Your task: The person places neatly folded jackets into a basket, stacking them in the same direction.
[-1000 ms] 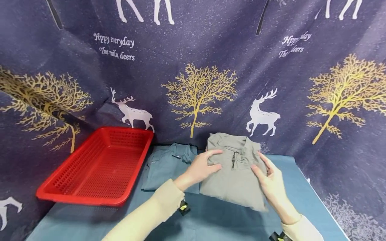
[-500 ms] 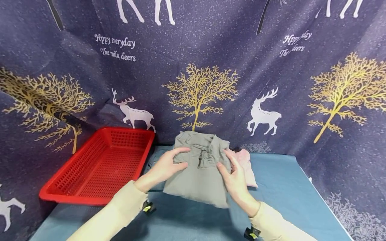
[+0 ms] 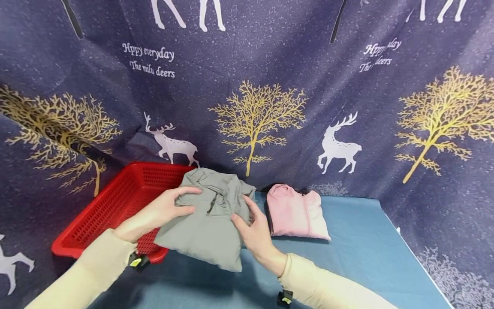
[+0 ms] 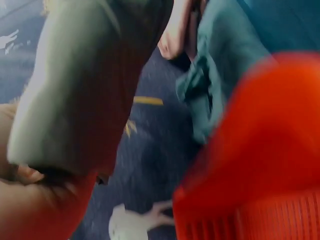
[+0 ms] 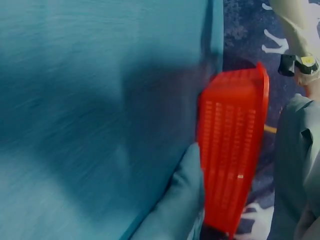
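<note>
Both hands hold a folded grey pullover point(image 3: 204, 236) with a short dark zip below its collar. My left hand point(image 3: 167, 209) grips its left side, thumb on top. Opposite, my right hand point(image 3: 257, 234) grips the right side. In the head view the pullover hangs above the table, overlapping the right side of a red plastic basket point(image 3: 98, 214). In the left wrist view the pullover point(image 4: 75, 95) is raised apart from the blurred basket point(image 4: 260, 135). A folded teal garment point(image 4: 230, 45) lies below, largely hidden by the pullover in the head view.
A folded pink jacket point(image 3: 295, 212) lies on the blue table cover point(image 3: 359, 249), right of my hands. Behind the table hangs a dark cloth point(image 3: 270, 51) printed with deer and trees. The basket point(image 5: 227, 155) stands beside the teal garment point(image 5: 177, 205).
Both hands have carried the grey pullover left, from above the pink jacket, across the teal garment, to the basket's right side. The pink jacket has come into view; the teal garment is now covered.
</note>
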`<action>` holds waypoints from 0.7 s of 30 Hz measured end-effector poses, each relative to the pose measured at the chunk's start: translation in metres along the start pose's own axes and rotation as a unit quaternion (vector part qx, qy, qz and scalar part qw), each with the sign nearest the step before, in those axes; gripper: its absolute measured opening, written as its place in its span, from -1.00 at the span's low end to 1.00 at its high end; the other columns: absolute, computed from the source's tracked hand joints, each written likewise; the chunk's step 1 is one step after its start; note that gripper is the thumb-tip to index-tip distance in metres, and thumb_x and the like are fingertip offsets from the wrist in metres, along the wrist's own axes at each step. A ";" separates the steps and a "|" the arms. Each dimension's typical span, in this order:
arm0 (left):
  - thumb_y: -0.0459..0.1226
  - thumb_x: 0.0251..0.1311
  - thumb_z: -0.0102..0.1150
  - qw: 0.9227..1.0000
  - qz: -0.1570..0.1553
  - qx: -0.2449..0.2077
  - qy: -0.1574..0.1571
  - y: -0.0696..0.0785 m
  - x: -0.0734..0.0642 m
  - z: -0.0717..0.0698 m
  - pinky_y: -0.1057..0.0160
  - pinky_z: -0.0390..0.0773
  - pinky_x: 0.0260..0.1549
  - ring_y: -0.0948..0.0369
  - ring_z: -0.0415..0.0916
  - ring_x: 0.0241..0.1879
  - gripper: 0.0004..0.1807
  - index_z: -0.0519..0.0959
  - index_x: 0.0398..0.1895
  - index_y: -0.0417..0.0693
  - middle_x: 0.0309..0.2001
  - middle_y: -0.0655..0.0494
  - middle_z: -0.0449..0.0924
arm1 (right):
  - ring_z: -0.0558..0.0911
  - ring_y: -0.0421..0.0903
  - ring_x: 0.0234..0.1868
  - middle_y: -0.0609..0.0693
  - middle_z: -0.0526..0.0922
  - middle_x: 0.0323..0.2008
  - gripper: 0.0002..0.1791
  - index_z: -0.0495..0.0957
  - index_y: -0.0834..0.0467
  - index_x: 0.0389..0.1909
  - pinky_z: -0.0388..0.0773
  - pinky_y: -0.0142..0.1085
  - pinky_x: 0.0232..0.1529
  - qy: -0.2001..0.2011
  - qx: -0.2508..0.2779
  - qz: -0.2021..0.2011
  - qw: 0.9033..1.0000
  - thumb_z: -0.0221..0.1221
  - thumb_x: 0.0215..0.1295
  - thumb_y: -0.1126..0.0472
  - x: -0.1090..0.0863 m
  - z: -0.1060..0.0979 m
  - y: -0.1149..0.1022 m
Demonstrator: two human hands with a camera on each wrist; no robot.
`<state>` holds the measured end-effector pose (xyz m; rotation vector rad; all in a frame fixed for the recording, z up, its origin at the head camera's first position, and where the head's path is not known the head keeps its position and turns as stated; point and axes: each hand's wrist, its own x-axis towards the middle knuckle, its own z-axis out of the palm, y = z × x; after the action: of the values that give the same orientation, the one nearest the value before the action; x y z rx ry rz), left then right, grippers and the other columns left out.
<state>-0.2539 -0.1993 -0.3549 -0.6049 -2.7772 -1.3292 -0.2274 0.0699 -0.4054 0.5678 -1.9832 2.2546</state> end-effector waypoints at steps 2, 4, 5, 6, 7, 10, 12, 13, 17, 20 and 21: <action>-0.15 0.17 0.37 1.000 -0.004 0.020 0.001 -0.004 -0.005 -0.010 0.15 0.39 -0.08 0.10 0.37 -0.06 -0.47 0.52 0.24 0.08 0.18 -0.02 0.47 | 0.65 0.06 -0.03 0.24 0.49 0.20 -0.31 0.18 0.18 0.46 0.62 -0.23 -0.12 -0.015 0.003 0.006 1.000 0.20 0.35 0.34 0.002 0.009 0.002; -0.13 0.16 0.38 0.999 -0.002 0.033 0.001 -0.008 -0.009 -0.020 0.21 0.39 -0.13 0.13 0.38 -0.13 -0.46 0.52 0.24 0.08 0.16 -0.01 0.48 | 0.65 0.07 -0.01 0.20 0.47 0.24 -0.31 0.17 0.14 0.47 0.62 -0.22 -0.12 -0.027 0.003 0.009 1.000 0.19 0.36 0.31 0.005 0.018 0.003; -0.13 0.16 0.38 0.999 -0.004 0.034 -0.001 -0.010 -0.011 -0.025 0.24 0.39 -0.18 0.15 0.39 -0.22 -0.46 0.52 0.24 0.08 0.13 -0.01 0.49 | 0.64 0.07 0.01 0.19 0.46 0.26 -0.31 0.16 0.14 0.47 0.62 -0.22 -0.10 -0.033 0.007 0.009 0.999 0.18 0.37 0.31 0.006 0.023 0.003; -0.13 0.16 0.38 0.999 -0.002 0.037 -0.001 -0.012 -0.013 -0.030 0.26 0.40 -0.18 0.15 0.39 -0.22 -0.45 0.52 0.24 0.07 0.14 -0.01 0.49 | 0.63 0.08 0.03 0.19 0.45 0.26 -0.31 0.16 0.14 0.47 0.61 -0.22 -0.09 -0.036 0.009 0.009 0.999 0.18 0.37 0.31 0.008 0.027 0.003; -0.12 0.17 0.37 0.999 -0.004 0.040 -0.004 -0.013 -0.014 -0.035 0.27 0.40 -0.20 0.15 0.38 -0.23 -0.45 0.51 0.25 0.07 0.14 0.00 0.48 | 0.62 0.08 0.05 0.18 0.45 0.26 -0.31 0.16 0.14 0.47 0.61 -0.22 -0.08 -0.039 0.007 0.005 0.999 0.17 0.37 0.31 0.011 0.032 0.003; -0.10 0.20 0.34 0.999 -0.003 0.047 -0.015 -0.018 -0.019 -0.049 0.22 0.42 -0.11 0.14 0.42 -0.10 -0.43 0.48 0.28 0.05 0.21 -0.02 0.45 | 0.59 0.08 0.10 0.18 0.44 0.27 -0.32 0.16 0.16 0.47 0.59 -0.23 -0.04 -0.042 0.000 -0.001 0.999 0.16 0.37 0.32 0.017 0.046 0.002; -0.10 0.21 0.33 0.998 0.001 0.059 -0.019 -0.021 -0.022 -0.058 0.10 0.41 0.00 0.07 0.34 0.14 -0.42 0.47 0.30 0.02 0.28 -0.04 0.41 | 0.58 0.07 0.10 0.18 0.45 0.26 -0.32 0.15 0.16 0.47 0.58 -0.22 -0.03 -0.046 -0.002 0.003 0.999 0.15 0.38 0.30 0.022 0.055 0.002; -0.10 0.22 0.32 0.998 0.000 0.062 -0.022 -0.023 -0.024 -0.062 0.02 0.39 0.04 0.03 0.29 0.21 -0.41 0.46 0.31 0.00 0.29 -0.06 0.40 | 0.58 0.06 0.11 0.17 0.45 0.26 -0.32 0.15 0.15 0.47 0.58 -0.21 -0.02 -0.048 -0.002 0.006 0.999 0.15 0.38 0.30 0.024 0.059 0.002; -0.11 0.21 0.33 0.997 -0.007 0.073 -0.021 -0.028 -0.029 -0.076 -0.16 0.30 0.13 -0.09 0.18 0.33 -0.40 0.45 0.30 -0.06 0.30 -0.12 0.38 | 0.57 0.04 0.12 0.16 0.46 0.25 -0.32 0.16 0.14 0.47 0.56 -0.18 0.02 -0.050 0.008 0.029 0.998 0.15 0.36 0.31 0.033 0.075 0.002; -0.10 0.21 0.33 0.996 -0.019 0.081 -0.020 -0.030 -0.031 -0.086 -0.20 0.29 0.12 -0.15 0.16 0.33 -0.38 0.44 0.31 -0.09 0.32 -0.19 0.33 | 0.58 0.01 0.12 0.15 0.49 0.22 -0.32 0.19 0.13 0.45 0.55 -0.18 0.03 -0.043 0.004 0.039 0.998 0.17 0.33 0.32 0.043 0.085 0.002; -0.09 0.21 0.32 0.996 -0.025 0.080 -0.022 -0.031 -0.031 -0.090 -0.20 0.28 0.12 -0.18 0.13 0.35 -0.37 0.43 0.32 -0.09 0.33 -0.22 0.31 | 0.58 -0.01 0.10 0.14 0.51 0.20 -0.32 0.21 0.12 0.45 0.55 -0.19 0.03 -0.040 0.003 0.042 0.998 0.17 0.32 0.33 0.046 0.089 0.001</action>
<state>-0.2502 -0.2947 -0.3258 -0.5669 -2.9151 -1.1006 -0.2514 -0.0250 -0.3834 0.5937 -2.0773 2.3213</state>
